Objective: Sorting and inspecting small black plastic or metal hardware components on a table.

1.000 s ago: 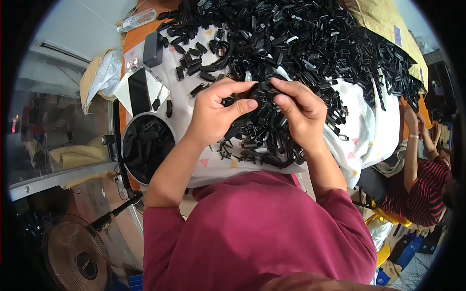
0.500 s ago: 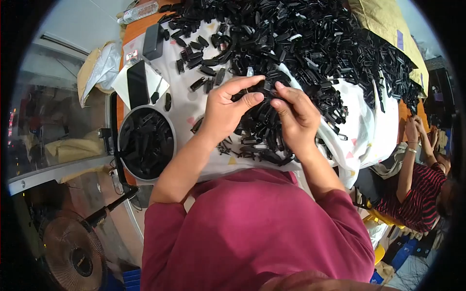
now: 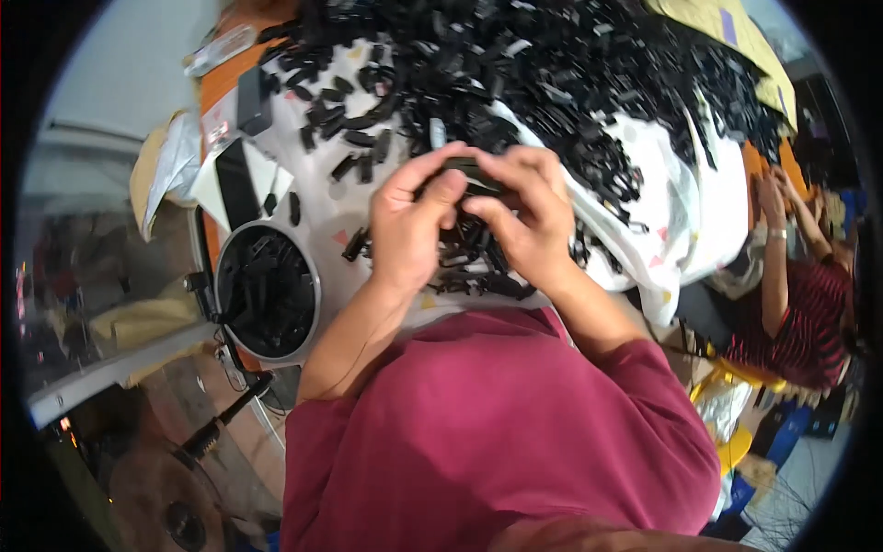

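Over the near part of the heap, my left hand and my right hand meet around a small, narrow black plastic piece. Thumbs and fingers of both hands are closed on it from either side. Its exact kind cannot be made out, since the fingers cover much of it and the picture is blurred. Beneath and beyond the hands spreads a large heap of similar black plastic pieces, lying on a white patterned cloth.
A round tub of black pieces stands at the left, with a dark phone beyond it. A clear bottle lies far left. Crumpled white plastic lies right. Another person's hands are at the right edge; a fan stands lower left.
The view has shifted, so the table things sit further left. My hands have drawn closer together, and my left fingers have curled in around the black piece.
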The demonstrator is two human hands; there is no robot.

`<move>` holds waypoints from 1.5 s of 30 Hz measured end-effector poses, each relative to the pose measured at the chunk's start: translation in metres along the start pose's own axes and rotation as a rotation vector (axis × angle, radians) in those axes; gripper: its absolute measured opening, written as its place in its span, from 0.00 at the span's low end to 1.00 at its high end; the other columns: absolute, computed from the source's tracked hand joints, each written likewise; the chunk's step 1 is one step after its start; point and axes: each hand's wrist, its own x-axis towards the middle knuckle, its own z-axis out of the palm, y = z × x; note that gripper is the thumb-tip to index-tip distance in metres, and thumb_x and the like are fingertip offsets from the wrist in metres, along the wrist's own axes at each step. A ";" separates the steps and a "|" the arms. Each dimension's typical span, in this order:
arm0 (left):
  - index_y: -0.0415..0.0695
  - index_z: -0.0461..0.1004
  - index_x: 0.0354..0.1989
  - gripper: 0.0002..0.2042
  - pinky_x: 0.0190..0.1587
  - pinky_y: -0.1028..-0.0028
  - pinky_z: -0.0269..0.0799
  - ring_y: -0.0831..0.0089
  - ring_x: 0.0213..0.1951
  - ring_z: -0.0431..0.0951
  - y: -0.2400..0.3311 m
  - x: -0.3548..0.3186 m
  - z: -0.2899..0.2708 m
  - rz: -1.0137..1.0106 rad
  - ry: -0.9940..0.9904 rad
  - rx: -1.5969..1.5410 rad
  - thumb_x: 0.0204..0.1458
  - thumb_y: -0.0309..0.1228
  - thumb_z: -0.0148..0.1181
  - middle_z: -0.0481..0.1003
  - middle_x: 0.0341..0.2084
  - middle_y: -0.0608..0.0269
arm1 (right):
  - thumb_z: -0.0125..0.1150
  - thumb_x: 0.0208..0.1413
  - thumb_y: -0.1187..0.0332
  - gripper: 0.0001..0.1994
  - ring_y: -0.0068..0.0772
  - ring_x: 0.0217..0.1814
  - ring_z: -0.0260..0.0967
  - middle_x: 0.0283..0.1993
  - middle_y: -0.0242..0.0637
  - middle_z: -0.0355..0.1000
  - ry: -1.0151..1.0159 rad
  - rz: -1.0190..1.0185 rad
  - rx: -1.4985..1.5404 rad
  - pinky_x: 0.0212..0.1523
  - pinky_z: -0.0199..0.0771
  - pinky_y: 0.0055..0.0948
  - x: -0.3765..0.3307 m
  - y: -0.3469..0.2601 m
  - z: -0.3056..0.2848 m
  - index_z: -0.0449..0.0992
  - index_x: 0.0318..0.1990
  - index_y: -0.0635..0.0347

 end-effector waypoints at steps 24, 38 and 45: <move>0.41 0.75 0.31 0.12 0.30 0.69 0.67 0.64 0.26 0.74 0.024 0.077 -0.143 0.122 0.015 1.535 0.39 0.34 0.60 0.74 0.25 0.58 | 0.58 0.40 0.69 0.13 0.38 0.39 0.62 0.38 0.34 0.65 -0.232 0.021 -1.069 0.35 0.68 0.33 -0.003 0.105 -0.078 0.71 0.37 0.54; 0.41 0.68 0.40 0.12 0.15 0.85 0.54 0.83 0.14 0.61 0.037 0.050 -0.102 -0.348 0.084 0.426 0.45 0.24 0.46 0.71 0.22 0.60 | 0.57 0.45 0.72 0.22 0.26 0.29 0.65 0.30 0.37 0.68 -0.023 0.320 -0.327 0.28 0.66 0.21 0.009 0.086 -0.060 0.64 0.50 0.56; 0.41 0.64 0.50 0.22 0.16 0.86 0.56 0.85 0.15 0.60 0.023 0.031 -0.063 -0.157 -0.150 0.278 0.42 0.18 0.50 0.71 0.29 0.62 | 0.44 0.49 0.70 0.22 0.21 0.25 0.61 0.33 0.37 0.66 -0.034 0.697 0.482 0.15 0.56 0.15 0.032 0.039 -0.044 0.59 0.52 0.69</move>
